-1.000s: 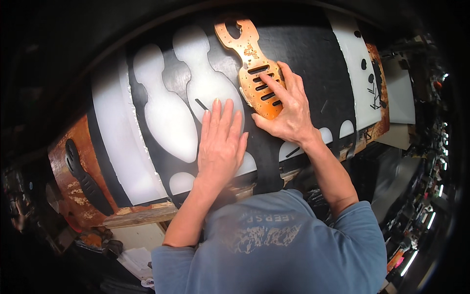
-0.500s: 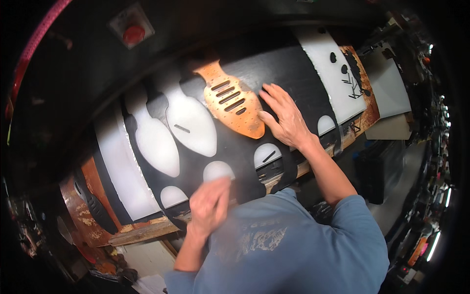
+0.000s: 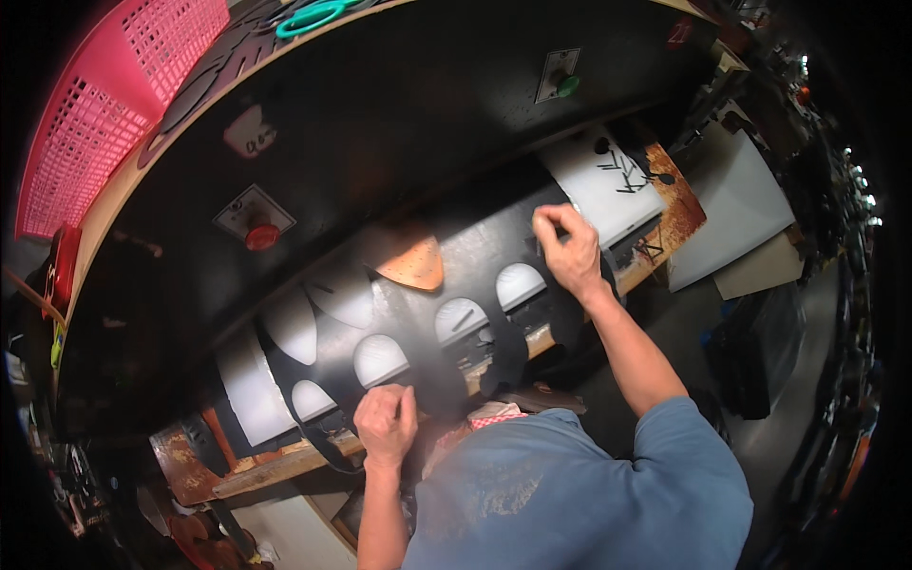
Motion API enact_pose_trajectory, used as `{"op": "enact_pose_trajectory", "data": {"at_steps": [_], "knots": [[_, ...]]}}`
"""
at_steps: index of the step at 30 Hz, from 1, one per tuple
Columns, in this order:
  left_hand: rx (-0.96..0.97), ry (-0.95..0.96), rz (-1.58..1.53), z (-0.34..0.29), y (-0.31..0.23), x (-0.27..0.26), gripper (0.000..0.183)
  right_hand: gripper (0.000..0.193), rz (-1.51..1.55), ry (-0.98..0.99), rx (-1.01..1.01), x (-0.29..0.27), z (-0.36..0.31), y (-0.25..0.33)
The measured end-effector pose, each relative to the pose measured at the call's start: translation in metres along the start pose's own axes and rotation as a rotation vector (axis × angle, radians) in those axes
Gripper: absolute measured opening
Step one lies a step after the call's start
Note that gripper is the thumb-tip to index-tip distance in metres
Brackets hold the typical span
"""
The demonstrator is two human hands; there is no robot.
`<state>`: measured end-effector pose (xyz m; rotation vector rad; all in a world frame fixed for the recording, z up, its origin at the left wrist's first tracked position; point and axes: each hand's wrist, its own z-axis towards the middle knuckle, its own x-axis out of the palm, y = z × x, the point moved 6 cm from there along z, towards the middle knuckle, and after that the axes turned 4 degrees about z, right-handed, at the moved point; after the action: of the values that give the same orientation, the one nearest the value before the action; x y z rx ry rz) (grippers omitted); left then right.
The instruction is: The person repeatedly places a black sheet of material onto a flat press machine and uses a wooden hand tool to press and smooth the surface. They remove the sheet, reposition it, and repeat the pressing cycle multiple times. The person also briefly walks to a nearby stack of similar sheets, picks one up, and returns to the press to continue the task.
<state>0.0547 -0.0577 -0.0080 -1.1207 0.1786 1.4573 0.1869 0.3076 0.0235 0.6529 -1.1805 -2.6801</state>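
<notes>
The right hand (image 3: 573,261) has moved away from the orange plate (image 3: 416,265), perhaps for clearance; it and the left hand (image 3: 386,425) are curled closed, seemingly empty.

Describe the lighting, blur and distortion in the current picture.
Head view: the black panel bows along its upper edge, fisheye-style; head view: the orange template dims toward the panel's shadow; head view: the blue shirt has a smeared print; head view: small lights glare near the right rim, corners black.
</notes>
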Motion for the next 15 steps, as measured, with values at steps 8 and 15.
{"op": "enact_pose_trajectory", "data": {"at_steps": [8, 15], "knots": [[-0.038, -0.011, 0.153, -0.015, 0.003, 0.009, 0.022, 0.022, -0.051, -0.209, -0.110, -0.058, 0.105, 0.008], [-0.316, -0.089, 0.019, -0.019, -0.001, 0.012, 0.020, 0.025, 0.046, -0.059, 0.150, -0.069, -0.044, -0.027]]}}
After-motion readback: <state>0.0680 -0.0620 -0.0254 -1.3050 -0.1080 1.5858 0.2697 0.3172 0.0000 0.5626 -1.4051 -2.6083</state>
